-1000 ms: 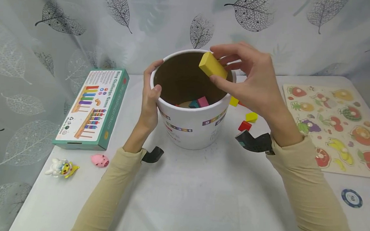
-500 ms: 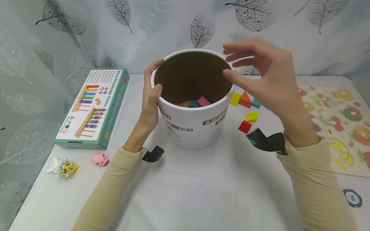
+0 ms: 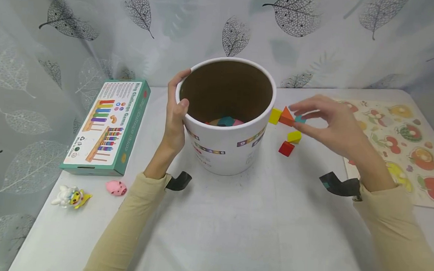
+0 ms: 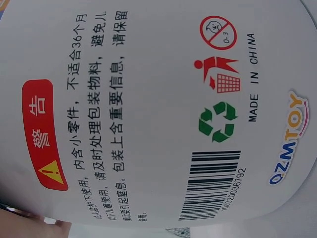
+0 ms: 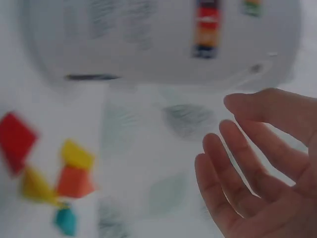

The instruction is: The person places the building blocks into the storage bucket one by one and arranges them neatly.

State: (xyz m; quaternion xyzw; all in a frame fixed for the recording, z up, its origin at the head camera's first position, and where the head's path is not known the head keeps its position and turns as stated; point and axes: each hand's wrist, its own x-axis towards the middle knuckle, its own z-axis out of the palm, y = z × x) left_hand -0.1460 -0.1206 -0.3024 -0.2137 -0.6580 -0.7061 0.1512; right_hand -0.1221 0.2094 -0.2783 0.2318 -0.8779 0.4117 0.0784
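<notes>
A white round bucket (image 3: 223, 152) with printed number strips stands on the table. My left hand (image 3: 175, 120) grips its rim at the left, thumb outside near the lip; the left wrist view shows the printed bucket wall (image 4: 158, 119) close up. Inside, a teal block (image 3: 226, 121) and a pink block (image 3: 237, 122) show, partly hidden by the front rim. My right hand (image 3: 337, 124) is to the right of the bucket with fingers and thumb apart, holding nothing. Its fingertips are close over a small teal block (image 3: 300, 119) beside an orange-red triangular block (image 3: 287, 116).
A yellow block (image 3: 275, 116), another yellow block (image 3: 294, 137) and a red block (image 3: 286, 148) lie right of the bucket. A fruit puzzle board (image 3: 430, 157) is at the right. On the left are a game box (image 3: 105, 124), a pink pig (image 3: 116, 188) and a rabbit figure (image 3: 64, 196).
The right hand let go of a yellow block over the bucket, then moved right and down toward the loose blocks. The left hand has stayed on the rim.
</notes>
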